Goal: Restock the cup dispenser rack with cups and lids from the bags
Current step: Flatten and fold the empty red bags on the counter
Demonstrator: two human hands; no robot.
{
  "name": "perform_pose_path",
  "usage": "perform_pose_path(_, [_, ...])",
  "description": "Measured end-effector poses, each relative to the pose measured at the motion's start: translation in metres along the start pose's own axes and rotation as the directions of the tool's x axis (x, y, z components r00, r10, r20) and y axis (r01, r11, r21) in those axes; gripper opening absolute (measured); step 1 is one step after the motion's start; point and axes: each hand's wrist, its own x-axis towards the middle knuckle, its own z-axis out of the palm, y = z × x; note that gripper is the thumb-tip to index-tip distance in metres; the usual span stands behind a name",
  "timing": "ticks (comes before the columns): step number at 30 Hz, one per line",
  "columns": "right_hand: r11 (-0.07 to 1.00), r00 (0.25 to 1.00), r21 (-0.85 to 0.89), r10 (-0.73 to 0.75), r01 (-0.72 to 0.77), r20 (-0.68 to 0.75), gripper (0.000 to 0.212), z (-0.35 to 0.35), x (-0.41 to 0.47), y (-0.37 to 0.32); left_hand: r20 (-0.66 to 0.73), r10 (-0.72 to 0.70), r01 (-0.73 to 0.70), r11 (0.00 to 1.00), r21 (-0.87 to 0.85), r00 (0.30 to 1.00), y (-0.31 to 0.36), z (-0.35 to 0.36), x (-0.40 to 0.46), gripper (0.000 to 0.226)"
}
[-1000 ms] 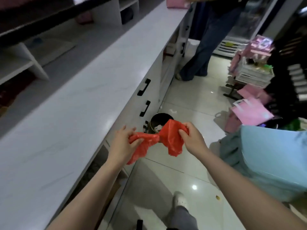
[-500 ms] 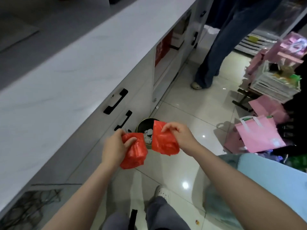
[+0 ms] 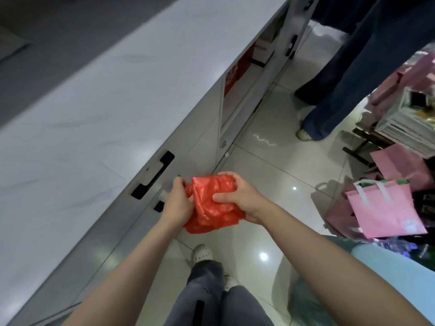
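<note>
Far left: long pale worktop, with black drawer handles on the cabinet front below it. No dispenser rack, cups or lids anywhere in sight.

Centre: left hand and right hand close together over the floor, a crumpled red plastic bag bunched between them. Left fingers curled into the bag's near edge; right fingers wrapped over its top, thumb pressed into the front. The bag looks limp and flattened, apparently empty, though its inside is hidden.

Right: another person's legs in dark trousers by the cabinet; pink paper bags on the floor beyond.

Judgement: this bag seems spent and is being wadded up. How much of the rack is filled cannot be told from here; any restocking left would start from other bags.
</note>
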Motion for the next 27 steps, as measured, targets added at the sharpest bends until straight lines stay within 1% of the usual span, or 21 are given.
perform_pose_path(1, [1.0,0.999,-0.018,-0.002,0.001,-0.045,0.064,-0.002,0.009,0.001,0.032,-0.028,0.032,0.991,-0.132,0.999,0.007,0.004,0.009,0.018])
perform_pose_path(2, [1.0,0.997,-0.024,-0.007,0.005,-0.079,0.062,-0.005,0.018,0.002,0.07,-0.076,0.093,0.956,-0.278,0.995,0.013,0.008,0.017,0.018])
perform_pose_path(4, [0.996,0.995,-0.085,-0.021,0.012,-0.097,0.058,-0.013,0.032,0.002,0.175,-0.164,0.232,0.832,-0.504,0.971,0.017,0.013,0.031,0.027])
perform_pose_path(5, [0.99,0.996,-0.139,-0.027,0.015,-0.09,0.058,-0.017,0.038,0.003,0.241,-0.169,0.28,0.771,-0.572,0.956,0.016,0.015,0.037,0.034])
perform_pose_path(7, [0.962,0.996,-0.271,-0.035,0.012,-0.081,0.061,-0.023,0.048,0.005,0.368,-0.108,0.34,0.676,-0.654,0.923,0.011,0.021,0.045,0.052])
perform_pose_path(8, [0.94,0.995,-0.342,-0.031,-0.002,-0.091,0.067,-0.025,0.053,0.008,0.402,-0.082,0.352,0.66,-0.664,0.912,0.009,0.025,0.048,0.059])
perform_pose_path(9, [0.909,0.993,-0.415,-0.026,-0.025,-0.116,0.077,-0.028,0.061,0.011,0.409,-0.072,0.35,0.663,-0.662,0.91,0.009,0.03,0.053,0.063])
perform_pose_path(10, [0.876,0.989,-0.48,-0.022,-0.051,-0.145,0.087,-0.031,0.068,0.013,0.392,-0.075,0.332,0.689,-0.645,0.917,0.009,0.035,0.057,0.063])
perform_pose_path(11, [0.857,0.988,-0.512,-0.018,-0.063,-0.151,0.092,-0.034,0.074,0.013,0.362,-0.081,0.303,0.727,-0.616,0.929,0.01,0.038,0.064,0.057])
perform_pose_path(12, [0.87,0.992,-0.491,-0.018,-0.045,-0.122,0.088,-0.038,0.081,0.013,0.351,-0.068,0.277,0.761,-0.587,0.934,0.011,0.041,0.069,0.05])
perform_pose_path(13, [0.908,0.998,-0.42,-0.026,-0.002,-0.061,0.076,-0.043,0.088,0.013,0.366,-0.041,0.255,0.787,-0.562,0.93,0.012,0.044,0.075,0.05])
perform_pose_path(14, [0.928,1.0,-0.371,-0.02,0.018,-0.002,0.064,-0.048,0.094,0.013,0.393,-0.028,0.255,0.803,-0.538,0.919,0.011,0.046,0.079,0.059])
perform_pose_path(15, [0.932,1.0,-0.361,-0.008,0.015,0.022,0.059,-0.053,0.099,0.014,0.411,-0.041,0.275,0.804,-0.527,0.91,0.008,0.049,0.082,0.066])
perform_pose_path(16, [0.928,1.0,-0.373,0.019,-0.014,0.011,0.062,-0.059,0.103,0.015,0.407,-0.065,0.296,0.79,-0.536,0.911,0.004,0.052,0.085,0.067])
perform_pose_path(18, [0.929,0.996,-0.358,0.089,-0.091,-0.02,0.075,-0.072,0.116,0.023,0.372,-0.124,0.337,0.737,-0.587,0.92,-0.005,0.058,0.091,0.06])
perform_pose_path(19, [0.936,0.992,-0.333,0.122,-0.117,-0.005,0.079,-0.078,0.122,0.029,0.35,-0.155,0.348,0.721,-0.599,0.924,-0.011,0.063,0.094,0.055])
perform_pose_path(20, [0.937,0.987,-0.318,0.158,-0.144,0.019,0.078,-0.082,0.129,0.035,0.324,-0.182,0.348,0.731,-0.587,0.928,-0.017,0.068,0.096,0.051])
perform_pose_path(22, [0.93,0.97,-0.307,0.235,-0.205,0.064,0.073,-0.089,0.141,0.051,0.27,-0.224,0.339,0.777,-0.531,0.936,-0.03,0.082,0.101,0.043])
perform_pose_path(24, [0.934,0.951,-0.244,0.293,-0.262,0.1,0.065,-0.094,0.153,0.07,0.176,-0.249,0.304,0.827,-0.473,0.952,-0.042,0.095,0.107,0.04])
perform_pose_path(26, [0.94,0.944,-0.179,0.311,-0.289,0.107,0.055,-0.1,0.166,0.09,0.101,-0.287,0.301,0.842,-0.448,0.953,-0.058,0.106,0.115,0.041])
perform_pose_path(27, [0.942,0.95,-0.179,0.302,-0.284,0.084,0.051,-0.102,0.173,0.1,0.097,-0.315,0.324,0.835,-0.444,0.944,-0.066,0.111,0.119,0.041])
